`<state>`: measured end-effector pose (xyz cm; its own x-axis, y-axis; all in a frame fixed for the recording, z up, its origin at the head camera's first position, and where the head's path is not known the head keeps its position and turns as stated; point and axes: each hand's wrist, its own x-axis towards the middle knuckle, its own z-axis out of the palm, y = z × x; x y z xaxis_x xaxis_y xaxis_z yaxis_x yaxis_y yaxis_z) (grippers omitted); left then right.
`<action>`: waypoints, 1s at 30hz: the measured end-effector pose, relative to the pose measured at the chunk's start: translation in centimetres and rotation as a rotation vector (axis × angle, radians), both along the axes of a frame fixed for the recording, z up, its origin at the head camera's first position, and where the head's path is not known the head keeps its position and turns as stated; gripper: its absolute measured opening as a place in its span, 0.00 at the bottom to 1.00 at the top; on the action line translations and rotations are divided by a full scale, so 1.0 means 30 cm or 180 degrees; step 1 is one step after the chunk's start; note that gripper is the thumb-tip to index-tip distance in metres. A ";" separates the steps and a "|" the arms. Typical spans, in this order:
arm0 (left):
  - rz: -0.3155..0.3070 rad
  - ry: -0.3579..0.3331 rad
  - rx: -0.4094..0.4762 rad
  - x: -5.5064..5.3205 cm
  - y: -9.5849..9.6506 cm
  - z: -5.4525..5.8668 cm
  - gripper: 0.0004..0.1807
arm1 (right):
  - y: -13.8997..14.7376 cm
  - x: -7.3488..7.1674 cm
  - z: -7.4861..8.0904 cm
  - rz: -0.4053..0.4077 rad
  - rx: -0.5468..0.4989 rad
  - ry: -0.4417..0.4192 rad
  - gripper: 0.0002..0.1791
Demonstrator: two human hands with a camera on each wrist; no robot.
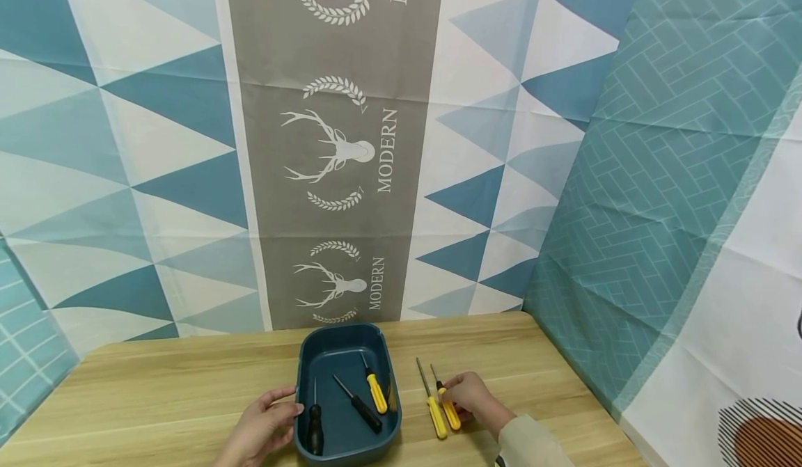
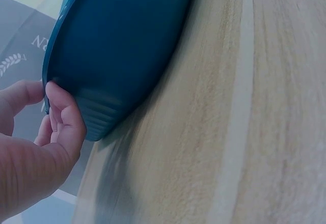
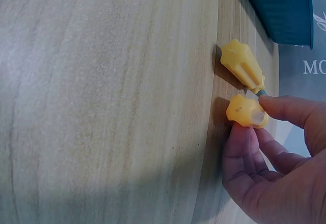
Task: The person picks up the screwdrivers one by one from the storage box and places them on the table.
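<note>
My left hand [image 1: 266,422] grips the left rim of a dark blue plastic bin [image 1: 341,359], thumb and fingers pinching its edge in the left wrist view. Inside the bin lie a screwdriver with a yellow handle [image 1: 376,392] and two black-handled screwdrivers, one in the middle [image 1: 365,413] and one along the left wall [image 1: 315,431]. To the bin's right, my right hand [image 1: 473,397] pinches a yellow-and-black screwdriver [image 1: 451,417] by its handle. A second yellow screwdriver [image 1: 436,418] lies on the table just left of it, its shaft pointing away from me.
The wooden table [image 1: 188,383] runs back to a wall covering [image 1: 332,209] patterned with triangles and deer heads. A teal-and-white covering [image 1: 633,209] rises along the table's right edge. The bin stands near the table's middle.
</note>
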<state>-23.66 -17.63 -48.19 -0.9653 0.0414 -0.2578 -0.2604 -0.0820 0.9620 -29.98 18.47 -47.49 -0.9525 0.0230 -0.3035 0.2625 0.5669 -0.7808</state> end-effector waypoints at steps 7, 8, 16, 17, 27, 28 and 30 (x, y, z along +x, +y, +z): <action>-0.0028 -0.0004 0.0007 0.001 0.000 0.000 0.33 | 0.005 0.005 0.002 -0.0041 -0.0026 -0.0042 0.12; -0.0038 -0.0003 0.0010 0.001 0.000 0.001 0.33 | 0.006 0.006 0.003 -0.0050 -0.0024 -0.0043 0.12; -0.0043 -0.0014 0.0002 0.007 0.001 0.009 0.34 | 0.012 0.010 0.003 -0.0088 0.0015 -0.0031 0.12; -0.0037 -0.0019 0.0003 0.007 0.001 0.009 0.34 | 0.013 0.010 0.003 -0.0092 0.0015 -0.0029 0.12; -0.0021 -0.0037 0.0032 0.006 0.002 0.011 0.33 | 0.032 0.006 0.009 -0.0162 -0.0027 0.0004 0.10; -0.0016 -0.0041 0.0031 0.006 0.002 0.011 0.33 | 0.035 0.006 0.010 -0.0163 -0.0049 0.0017 0.10; -0.0013 -0.0037 0.0029 0.005 0.002 0.010 0.33 | 0.041 0.006 0.015 -0.0168 -0.0165 0.0008 0.11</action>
